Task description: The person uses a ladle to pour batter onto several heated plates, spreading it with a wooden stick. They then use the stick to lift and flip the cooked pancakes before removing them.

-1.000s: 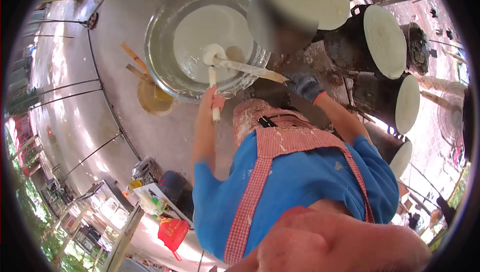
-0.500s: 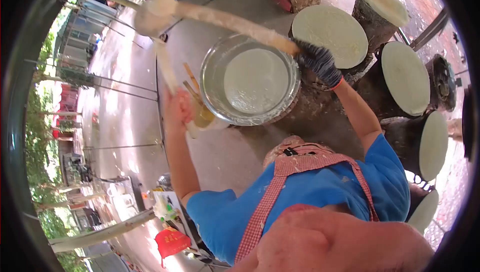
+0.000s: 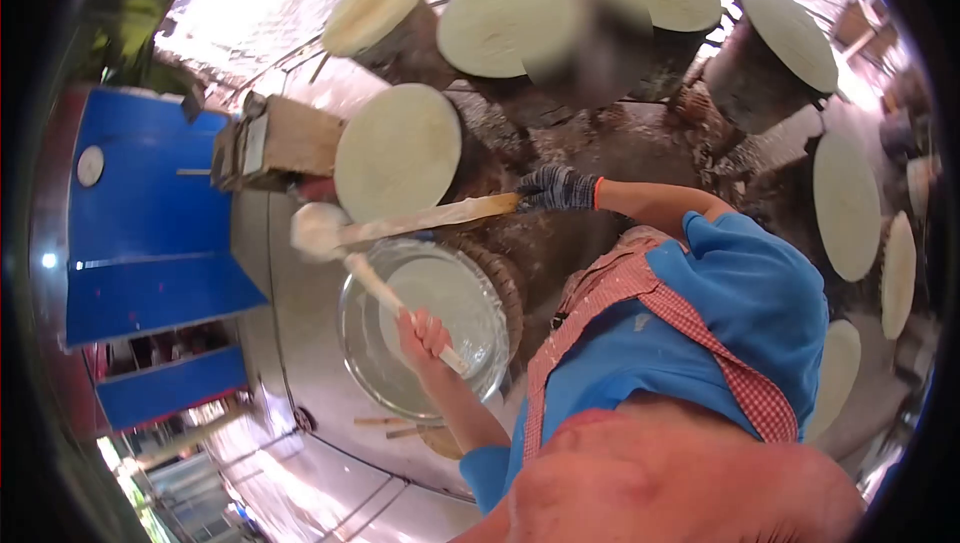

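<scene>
above grey floor (image 3: 308,343) near blue panels (image 3: 150,203), left grip (image 3: 424,335) clasps a stick (image 3: 372,281), right grip (image 3: 556,189) a pole (image 3: 425,218).

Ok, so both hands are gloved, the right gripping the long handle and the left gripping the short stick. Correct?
Not quite: the left hand is bare, as the head view shows; only the right hand is gloved. The rest holds: the right grips the long handle, the left the short stick.
</scene>
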`<move>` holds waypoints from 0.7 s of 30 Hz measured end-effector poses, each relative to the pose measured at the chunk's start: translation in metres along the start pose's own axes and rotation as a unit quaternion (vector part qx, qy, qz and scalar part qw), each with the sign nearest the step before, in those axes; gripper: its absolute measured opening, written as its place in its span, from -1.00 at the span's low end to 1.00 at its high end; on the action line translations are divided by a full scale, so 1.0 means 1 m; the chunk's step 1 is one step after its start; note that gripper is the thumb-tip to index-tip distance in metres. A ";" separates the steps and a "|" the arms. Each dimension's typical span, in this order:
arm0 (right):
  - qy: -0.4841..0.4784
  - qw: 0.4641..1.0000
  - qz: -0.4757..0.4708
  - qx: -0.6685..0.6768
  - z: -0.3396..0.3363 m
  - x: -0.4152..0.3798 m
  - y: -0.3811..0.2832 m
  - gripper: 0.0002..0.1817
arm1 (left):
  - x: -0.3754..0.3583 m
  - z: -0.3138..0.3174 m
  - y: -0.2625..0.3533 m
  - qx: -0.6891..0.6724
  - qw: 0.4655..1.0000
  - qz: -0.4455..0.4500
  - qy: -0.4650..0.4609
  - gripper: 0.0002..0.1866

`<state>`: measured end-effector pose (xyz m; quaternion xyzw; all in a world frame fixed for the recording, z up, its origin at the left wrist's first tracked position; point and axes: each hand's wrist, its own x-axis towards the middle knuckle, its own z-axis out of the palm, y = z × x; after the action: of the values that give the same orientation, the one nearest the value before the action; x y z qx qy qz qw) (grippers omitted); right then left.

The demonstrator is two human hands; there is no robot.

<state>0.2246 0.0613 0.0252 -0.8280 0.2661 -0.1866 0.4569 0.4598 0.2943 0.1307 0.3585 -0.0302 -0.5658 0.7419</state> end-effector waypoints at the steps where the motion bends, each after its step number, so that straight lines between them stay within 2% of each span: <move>1: 0.007 1.000 0.012 -0.003 -0.012 -0.014 0.010 -0.65 | 0.015 0.028 -0.011 -0.046 0.998 -0.039 0.013 -0.70; 2: -0.020 0.991 0.097 -0.092 -0.030 -0.034 0.023 -0.65 | 0.046 0.019 -0.020 -0.177 0.973 -0.149 -0.013 -0.71; 3: -0.054 0.966 0.176 -0.180 -0.046 -0.058 0.037 -0.64 | 0.075 0.003 -0.034 -0.306 0.918 -0.249 -0.035 -0.71; 5: -0.037 0.958 0.218 -0.180 -0.081 -0.117 0.079 -0.66 | 0.118 0.019 -0.076 -0.371 0.862 -0.345 -0.018 -0.70; 6: 0.029 0.961 0.201 -0.189 -0.093 -0.149 0.120 -0.65 | 0.141 0.024 -0.095 -0.367 0.840 -0.391 -0.083 -0.72; 7: 0.093 0.960 0.184 -0.191 -0.100 -0.173 0.152 -0.63 | 0.161 0.039 -0.108 -0.317 0.857 -0.401 -0.065 -0.74; 8: 0.085 0.961 0.183 -0.189 -0.116 -0.177 0.156 -0.63 | 0.178 0.056 -0.121 -0.293 0.870 -0.388 -0.078 -0.74; 9: 0.127 0.944 0.249 -0.177 -0.137 -0.179 0.154 -0.64 | 0.199 0.070 -0.134 -0.228 0.906 -0.337 -0.117 -0.71; 10: 0.170 0.920 0.312 -0.167 -0.155 -0.174 0.156 -0.64 | 0.213 0.100 -0.139 -0.227 0.898 -0.363 -0.096 -0.80; 11: 0.170 0.921 0.307 -0.168 -0.166 -0.159 0.160 -0.64 | 0.238 0.112 -0.148 -0.231 0.878 -0.395 -0.137 -0.77; 12: 0.262 0.930 0.219 -0.134 -0.173 -0.135 0.159 -0.66 | 0.267 0.117 -0.159 -0.186 0.900 -0.377 -0.116 -0.70; 13: 0.350 0.923 0.126 -0.095 -0.177 -0.111 0.158 -0.67 | 0.295 0.126 -0.169 -0.150 0.913 -0.359 -0.122 -0.79; 15: 0.332 0.937 0.107 -0.023 -0.178 -0.047 0.182 -0.62 | 0.355 0.159 -0.198 0.035 0.964 -0.260 -0.039 -0.76; 16: 0.338 0.935 0.101 -0.021 -0.176 -0.021 0.191 -0.62 | 0.375 0.162 -0.208 0.056 0.964 -0.261 -0.007 -0.75; 17: 0.264 0.923 0.251 0.123 -0.169 0.001 0.199 -0.61 | 0.385 0.166 -0.219 0.113 0.971 -0.209 0.014 -0.76; 18: 0.176 0.866 0.388 0.261 -0.164 0.017 0.206 -0.59 | 0.391 0.166 -0.227 0.141 0.969 -0.196 0.044 -0.77; 19: 0.182 0.864 0.387 0.267 -0.153 0.021 0.211 -0.59 | 0.397 0.156 -0.231 0.117 0.972 -0.197 0.051 -0.77; 21: 0.229 0.946 0.215 0.082 -0.140 0.020 0.218 -0.59 | 0.400 0.149 -0.231 0.090 0.974 -0.202 0.055 -0.76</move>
<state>0.1048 -0.1389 -0.0882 -0.6460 0.5190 -0.2896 0.4790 0.3470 -0.1482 -0.0342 0.4533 0.0334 -0.6784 0.5772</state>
